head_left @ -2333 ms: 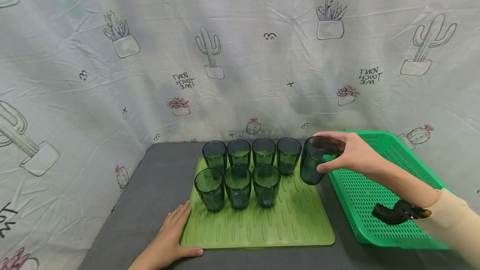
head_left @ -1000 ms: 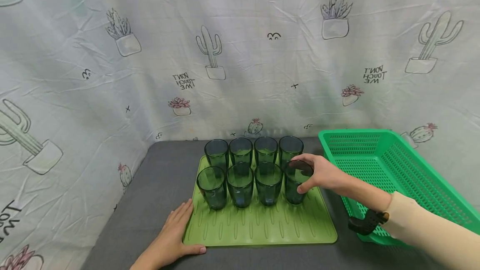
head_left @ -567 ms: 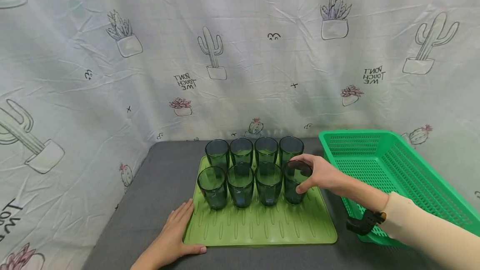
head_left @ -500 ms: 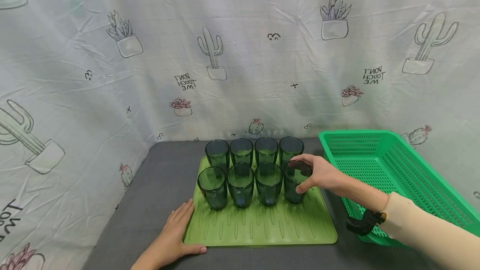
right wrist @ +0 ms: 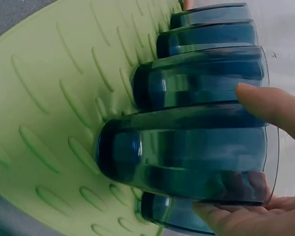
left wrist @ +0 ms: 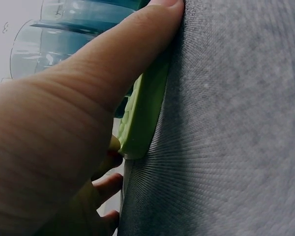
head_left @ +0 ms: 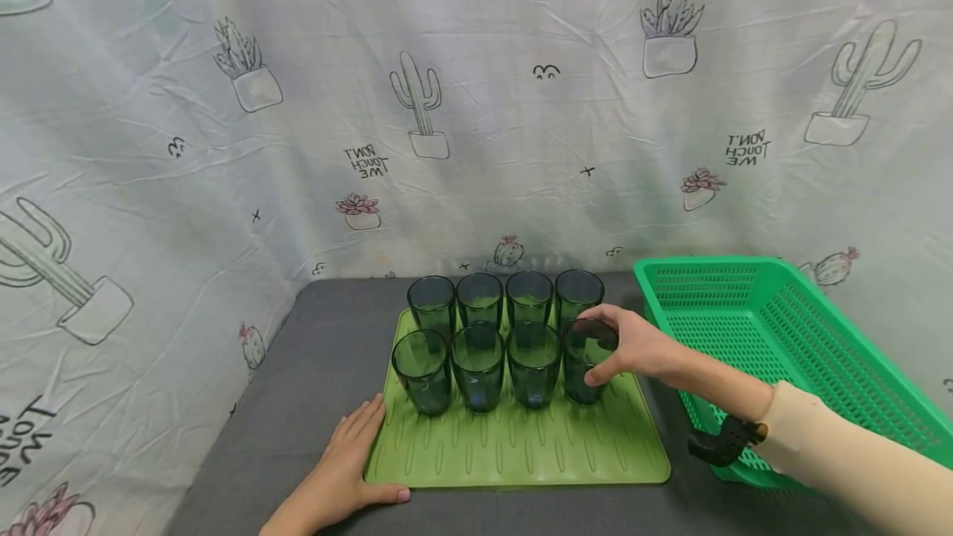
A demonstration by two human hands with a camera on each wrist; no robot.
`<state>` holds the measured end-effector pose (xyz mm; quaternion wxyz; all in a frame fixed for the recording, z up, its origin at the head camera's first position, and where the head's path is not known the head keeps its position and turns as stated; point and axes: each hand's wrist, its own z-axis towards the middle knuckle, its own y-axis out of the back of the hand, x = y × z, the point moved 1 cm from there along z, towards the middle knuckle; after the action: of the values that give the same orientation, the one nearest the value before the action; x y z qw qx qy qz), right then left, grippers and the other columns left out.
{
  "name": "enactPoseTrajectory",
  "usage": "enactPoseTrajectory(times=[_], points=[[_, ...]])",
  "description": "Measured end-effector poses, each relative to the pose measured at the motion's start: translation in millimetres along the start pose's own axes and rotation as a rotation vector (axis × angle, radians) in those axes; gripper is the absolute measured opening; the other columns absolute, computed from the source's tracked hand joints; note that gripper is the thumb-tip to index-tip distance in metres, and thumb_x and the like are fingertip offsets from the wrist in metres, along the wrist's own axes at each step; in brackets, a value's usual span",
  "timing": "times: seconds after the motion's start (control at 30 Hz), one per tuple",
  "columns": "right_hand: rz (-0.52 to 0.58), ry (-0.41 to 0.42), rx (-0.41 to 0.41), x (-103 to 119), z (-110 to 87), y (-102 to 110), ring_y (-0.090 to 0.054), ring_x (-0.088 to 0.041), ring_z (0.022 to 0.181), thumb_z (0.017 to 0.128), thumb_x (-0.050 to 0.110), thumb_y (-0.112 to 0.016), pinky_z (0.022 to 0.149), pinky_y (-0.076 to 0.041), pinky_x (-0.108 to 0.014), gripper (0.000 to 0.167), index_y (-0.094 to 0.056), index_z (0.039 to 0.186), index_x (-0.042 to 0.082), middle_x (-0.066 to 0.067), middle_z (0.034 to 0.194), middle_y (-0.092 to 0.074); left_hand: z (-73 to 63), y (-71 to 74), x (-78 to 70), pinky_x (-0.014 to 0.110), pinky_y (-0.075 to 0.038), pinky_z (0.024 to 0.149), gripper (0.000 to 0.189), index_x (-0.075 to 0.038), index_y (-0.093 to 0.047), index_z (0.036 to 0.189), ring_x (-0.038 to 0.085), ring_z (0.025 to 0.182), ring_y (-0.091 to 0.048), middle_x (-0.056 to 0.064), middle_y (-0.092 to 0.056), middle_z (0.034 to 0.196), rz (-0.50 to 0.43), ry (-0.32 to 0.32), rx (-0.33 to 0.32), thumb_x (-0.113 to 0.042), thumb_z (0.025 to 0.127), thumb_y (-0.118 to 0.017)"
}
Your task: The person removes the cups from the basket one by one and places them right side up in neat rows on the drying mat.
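Two rows of dark, see-through drinking glasses stand mouth up on a light green ribbed mat (head_left: 514, 453). At the right end of the front row, my right hand (head_left: 646, 346) grips a glass (head_left: 577, 372) near its rim, thumb on the near side and fingers behind. In the right wrist view this glass (right wrist: 196, 147) has its base on the mat, close beside its neighbour (right wrist: 201, 81). My left hand (head_left: 344, 455) rests at the mat's near left corner, fingers along the left edge and thumb at the front edge.
Right of the mat is a green perforated plastic basket (head_left: 856, 329), with my right forearm over its near left part. A dark grey cloth (head_left: 275, 404) covers the table. Behind it hangs a pale curtain (head_left: 491, 106) printed with cacti.
My right hand has brought the tilted, raised glass left and down to stand upright at the front row's right end. Over the last second both hands have stayed nearly still.
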<state>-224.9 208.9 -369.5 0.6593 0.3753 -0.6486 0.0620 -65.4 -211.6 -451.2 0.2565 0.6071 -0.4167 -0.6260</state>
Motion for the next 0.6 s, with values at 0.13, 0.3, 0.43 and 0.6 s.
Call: enactPoseTrajectory(times=[0.13, 0.3, 0.43, 0.6], points=[[-0.041, 0.016, -0.002, 1.2, -1.8, -1.1, -0.040, -0.038, 0.132, 0.070, 0.013, -0.090, 0.101, -0.038, -0.055, 0.086, -0.044, 0.141, 0.000, -0.014, 0.134, -0.055, 1.3, 0.5, 0.7, 0.069, -0.010, 0.108, 0.124, 0.006, -0.027, 0.152, 0.044, 0.144, -0.014, 0.023, -0.020, 0.158, -0.001, -0.001, 0.003, -0.071, 0.068, -0.075], [-0.131, 0.058, -0.028, 3.4, -6.2, -3.3, -0.037, -0.041, 0.133, 0.069, 0.019, -0.091, 0.098, -0.040, -0.058, 0.092, -0.041, 0.145, 0.001, -0.017, 0.138, -0.052, 0.5, 0.8, 2.1, 0.068, -0.009, 0.109, 0.125, 0.006, -0.026, 0.152, 0.044, 0.144, -0.013, 0.022, -0.018, 0.159, -0.009, 0.002, 0.007, -0.070, 0.068, -0.076], [-0.186, 0.083, -0.037, 6.4, -10.4, -5.0, -0.037, -0.043, 0.133, 0.071, 0.024, -0.090, 0.098, -0.038, -0.061, 0.097, -0.037, 0.148, 0.000, -0.021, 0.141, -0.047, -1.0, 1.7, 2.3, 0.068, -0.010, 0.108, 0.126, 0.007, -0.026, 0.152, 0.045, 0.144, -0.013, 0.024, -0.018, 0.158, -0.008, 0.006, 0.012, -0.070, 0.067, -0.077], [-0.213, 0.029, -0.065, 8.7, -20.9, -5.4, -0.034, -0.041, 0.136, 0.076, 0.038, -0.086, 0.099, -0.037, -0.062, 0.100, -0.031, 0.152, 0.003, -0.020, 0.146, -0.042, -2.4, 4.9, 0.0, 0.069, -0.011, 0.108, 0.128, 0.008, -0.023, 0.153, 0.047, 0.143, -0.013, 0.026, -0.015, 0.158, -0.016, -0.011, 0.032, -0.069, 0.066, -0.078]])
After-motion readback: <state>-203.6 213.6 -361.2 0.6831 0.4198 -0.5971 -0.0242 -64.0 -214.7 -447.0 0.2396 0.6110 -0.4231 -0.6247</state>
